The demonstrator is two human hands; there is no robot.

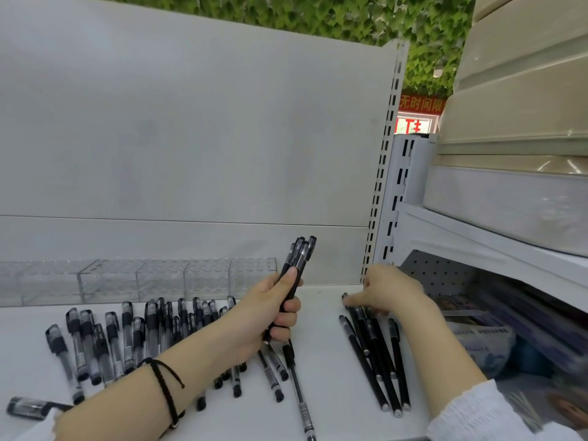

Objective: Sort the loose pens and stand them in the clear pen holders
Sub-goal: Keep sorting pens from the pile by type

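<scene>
Dozens of clear pens (127,338) lie loose on the shelf (324,361) at left, before the empty holders (159,278) — none stood yet. My left hand (270,313) grips a bundle (300,253) upright, caps together, likely for slotting in. My right hand (391,294) rests bent fingers on the black pens (375,354) — pinching or not, I cannot tell.
</scene>
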